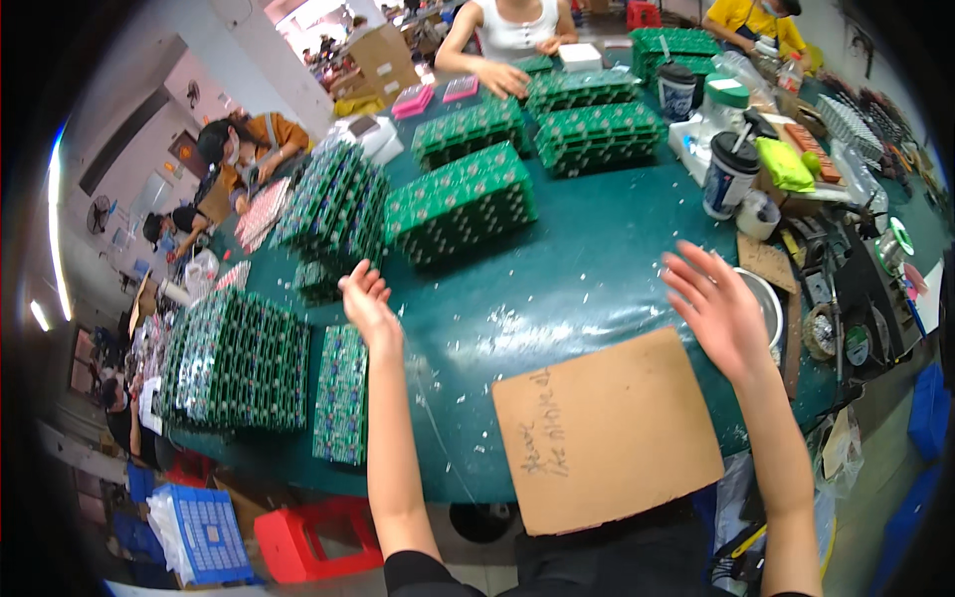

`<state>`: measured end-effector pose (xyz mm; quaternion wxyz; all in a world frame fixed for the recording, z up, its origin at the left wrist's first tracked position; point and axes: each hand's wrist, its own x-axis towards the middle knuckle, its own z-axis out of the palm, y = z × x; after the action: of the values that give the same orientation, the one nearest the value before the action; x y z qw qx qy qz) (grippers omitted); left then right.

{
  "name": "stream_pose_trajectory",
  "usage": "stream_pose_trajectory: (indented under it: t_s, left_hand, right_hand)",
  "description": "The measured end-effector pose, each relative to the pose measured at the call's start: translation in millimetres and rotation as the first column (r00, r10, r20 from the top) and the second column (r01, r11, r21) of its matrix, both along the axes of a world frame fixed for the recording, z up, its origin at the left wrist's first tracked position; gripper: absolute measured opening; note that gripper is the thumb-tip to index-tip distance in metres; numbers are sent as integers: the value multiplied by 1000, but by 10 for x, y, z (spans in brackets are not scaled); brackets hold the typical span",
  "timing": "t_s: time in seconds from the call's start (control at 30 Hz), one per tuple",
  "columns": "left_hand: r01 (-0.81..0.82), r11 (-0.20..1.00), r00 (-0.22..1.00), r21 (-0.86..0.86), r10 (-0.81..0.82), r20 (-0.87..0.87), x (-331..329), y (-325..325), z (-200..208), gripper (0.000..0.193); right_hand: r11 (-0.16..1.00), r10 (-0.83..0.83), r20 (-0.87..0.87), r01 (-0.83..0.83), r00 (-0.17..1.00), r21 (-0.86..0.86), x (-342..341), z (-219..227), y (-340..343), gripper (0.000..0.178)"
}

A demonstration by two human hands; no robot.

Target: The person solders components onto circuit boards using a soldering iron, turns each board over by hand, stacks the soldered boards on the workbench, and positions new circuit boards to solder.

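My left hand [370, 306] is raised over the green table with its fingers loosely apart and nothing in it. Close by are a leaning stack of green circuit boards [336, 204] and a flat circuit board panel [340, 393]. My right hand [718, 313] is spread open and empty, beside a round white-rimmed bowl [772, 298] that it partly hides. Between my forearms a brown cardboard sheet [617, 433] with handwriting lies across the table's front edge, above my lap. Neither hand touches it.
More circuit board stacks stand at left [237, 360] and centre [461, 207]. A lidded cup [731, 177], solder spool [893, 239] and tools crowd the right side. A red stool [316, 540] and blue crate [207, 532] stand below. A person in white [519, 30] sits opposite.
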<state>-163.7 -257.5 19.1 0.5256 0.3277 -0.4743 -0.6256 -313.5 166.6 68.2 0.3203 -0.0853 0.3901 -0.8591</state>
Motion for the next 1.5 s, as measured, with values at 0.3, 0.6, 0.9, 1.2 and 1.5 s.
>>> stream_pose_trajectory:
  t_s: [0.3, 0.6, 0.9, 1.2, 1.5]
  left_hand:
    - [192, 964, 979, 184, -202, 36, -597, -399, -632, 64]
    - [125, 938, 991, 324, -134, 6, -767, -467, -476, 34]
    - [159, 931, 987, 330, -155, -40, -770, -309, -395, 28]
    - [195, 915, 980, 353, -192, -45, -376, 173, -375, 24]
    - [337, 874, 940, 349, -331, -78, -134, 819, -318, 24]
  right_hand:
    - [912, 136, -118, -78, 984, 403, -1381, -782, -2208, 97]
    - [854, 154, -89, -88, 984, 513, -1263, -461, -2753, 53]
    - [874, 175, -101, -107, 979, 475, -1271, -482, -2630, 51]
    - [882, 215, -124, -138, 969, 450, -810, -447, -2007, 52]
    - [882, 114, -113, -48, 987, 470, -473, -516, -1261, 58]
